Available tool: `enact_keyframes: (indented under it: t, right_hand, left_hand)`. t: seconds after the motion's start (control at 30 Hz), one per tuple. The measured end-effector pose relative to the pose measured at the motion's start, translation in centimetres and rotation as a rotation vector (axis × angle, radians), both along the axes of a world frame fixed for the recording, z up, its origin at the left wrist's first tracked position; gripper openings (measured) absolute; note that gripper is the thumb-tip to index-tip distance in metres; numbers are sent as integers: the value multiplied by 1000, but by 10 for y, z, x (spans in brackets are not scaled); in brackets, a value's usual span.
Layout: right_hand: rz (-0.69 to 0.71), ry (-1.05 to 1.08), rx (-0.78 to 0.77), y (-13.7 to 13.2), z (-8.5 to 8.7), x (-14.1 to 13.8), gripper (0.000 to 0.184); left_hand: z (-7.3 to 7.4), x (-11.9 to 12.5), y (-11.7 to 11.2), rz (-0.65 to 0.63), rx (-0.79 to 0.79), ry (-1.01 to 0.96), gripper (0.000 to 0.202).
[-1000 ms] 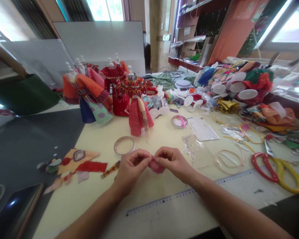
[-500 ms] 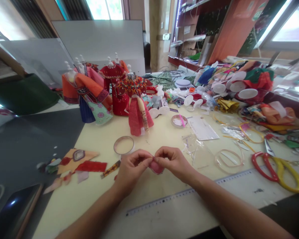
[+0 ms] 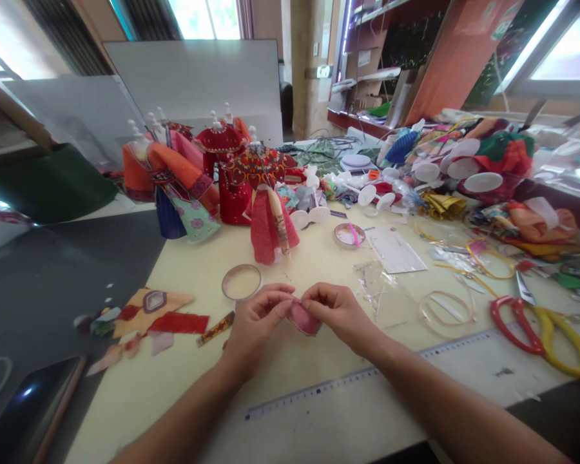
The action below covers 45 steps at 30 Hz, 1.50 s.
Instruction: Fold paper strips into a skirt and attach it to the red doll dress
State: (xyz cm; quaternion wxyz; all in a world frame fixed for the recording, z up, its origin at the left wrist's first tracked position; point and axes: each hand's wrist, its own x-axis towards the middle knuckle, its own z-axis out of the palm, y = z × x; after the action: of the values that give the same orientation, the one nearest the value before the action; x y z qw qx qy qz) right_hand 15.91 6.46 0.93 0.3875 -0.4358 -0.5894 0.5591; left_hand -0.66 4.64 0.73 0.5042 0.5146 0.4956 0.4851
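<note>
A small pink piece of fabric (image 3: 303,319) with a darker, beaded-looking edge is stretched between both hands, just above the table. My left hand (image 3: 261,322) pinches its upper left corner between thumb and forefinger. At its upper right edge, my right hand (image 3: 336,316) pinches it the same way. The fingertips hide the top edge of the cloth. Beyond the hands stands a miniature dress (image 3: 270,225) in pink with a patterned red collar, on a small white stand. A roll of tape (image 3: 241,282) lies just past my left hand.
A clear ruler (image 3: 319,390) lies across the table near my forearms. Red and yellow scissors (image 3: 544,328) rest at the right. Fabric scraps (image 3: 178,323) and a phone (image 3: 33,409) lie at the left. Several dressed figures (image 3: 169,174) and a cloth pile (image 3: 464,154) stand behind.
The fingers have drawn slightly apart along the pink fabric's top edge, and more of its face shows. Both hands still pinch it in about the same place over the table.
</note>
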Motion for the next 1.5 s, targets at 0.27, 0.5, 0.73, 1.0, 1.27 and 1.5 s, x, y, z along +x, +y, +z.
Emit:
enact_keyframes:
  t: [0.27,0.5,0.73,1.0,1.27,1.5]
  right_hand:
    - [12,3,-18,1,-4,0,16]
    - [0,-1,21,1,-1,-1,15]
    - [15,-7,31,1,-2,1,14]
    - [38,9,45,1,-3,2,13]
    - [70,24,2,0,-6,2,15]
    - [66,41,-25,-1,-6,2,14]
  left_hand:
    - [-4,-2,0,24,1,-171,5]
    - [0,0,0,4,29,-83,8]
    - [3,-2,-2,10,119,108,13]
    - [-4,-4,-1,8,291,243,6]
    - [-6,-3,-2,-8,267,225,5]
    - [-5,-3,-1,-15,251,226,5]
